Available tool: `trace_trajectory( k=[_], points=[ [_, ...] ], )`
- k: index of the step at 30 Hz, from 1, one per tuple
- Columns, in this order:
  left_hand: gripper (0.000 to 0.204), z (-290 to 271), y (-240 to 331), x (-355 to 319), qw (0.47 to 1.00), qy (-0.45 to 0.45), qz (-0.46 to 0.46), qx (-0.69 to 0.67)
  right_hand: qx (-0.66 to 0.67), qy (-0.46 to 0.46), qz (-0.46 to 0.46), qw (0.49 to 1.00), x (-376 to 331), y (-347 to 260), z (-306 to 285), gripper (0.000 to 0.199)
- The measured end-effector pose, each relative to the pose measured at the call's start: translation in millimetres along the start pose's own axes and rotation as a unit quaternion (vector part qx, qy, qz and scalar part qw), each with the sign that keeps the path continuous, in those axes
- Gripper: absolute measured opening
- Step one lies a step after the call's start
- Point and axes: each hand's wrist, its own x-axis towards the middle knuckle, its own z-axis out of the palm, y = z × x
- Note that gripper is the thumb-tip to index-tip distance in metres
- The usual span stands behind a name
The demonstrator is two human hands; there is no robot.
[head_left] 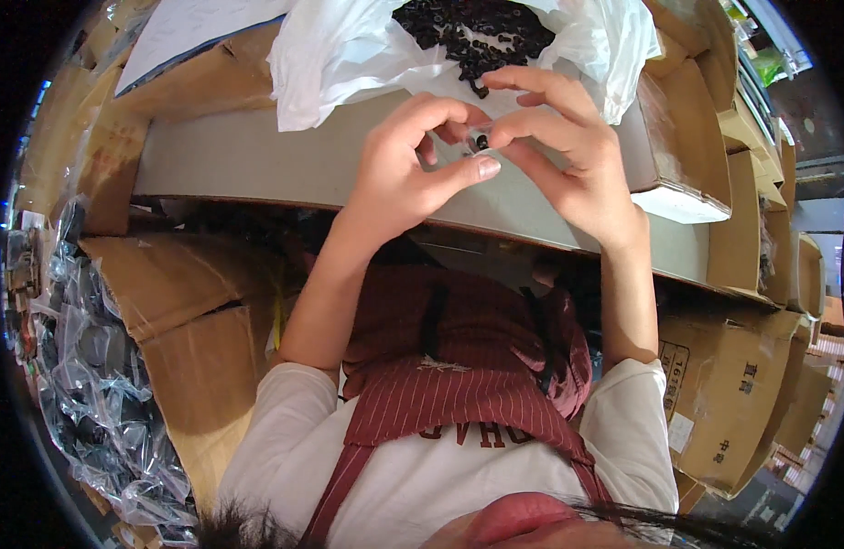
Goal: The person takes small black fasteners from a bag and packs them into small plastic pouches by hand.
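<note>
Left hand: pinches clear packet with black piece, before the white bag | right hand: pinches packet too, before bag | black parts: inside bag

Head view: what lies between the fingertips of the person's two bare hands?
In the head view, a small black part, seemingly in thin clear plastic, lies between the left hand and right hand; its exact shape is unclear.

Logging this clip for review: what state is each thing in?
Small black part: held between the hands
Left hand: thumb and fingers bent
Right hand: fingers bent
White plastic bag: open, black pieces inside
Clear bags: filled, piled up
Shallow carton: open-topped
Apron: worn
</note>
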Motion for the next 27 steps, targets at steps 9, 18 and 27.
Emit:
trace_trajectory(
  k=[9,18,27],
  points=[
    [0.037,-19,7,1,0.984,-0.112,-0.115,-0.077,0.082,0.008,0.026,0.996,14,7,0,0.021],
    [0.029,-4,2,-5,0.996,-0.045,-0.048,-0.060,-0.261,-0.114,0.187,0.940,42,44,26,0.022],
    [0.030,-3,0,-3,0.999,-0.005,-0.022,-0.030,0.079,0.005,0.194,0.978,27,-3,-7,0.014]
  ],
)
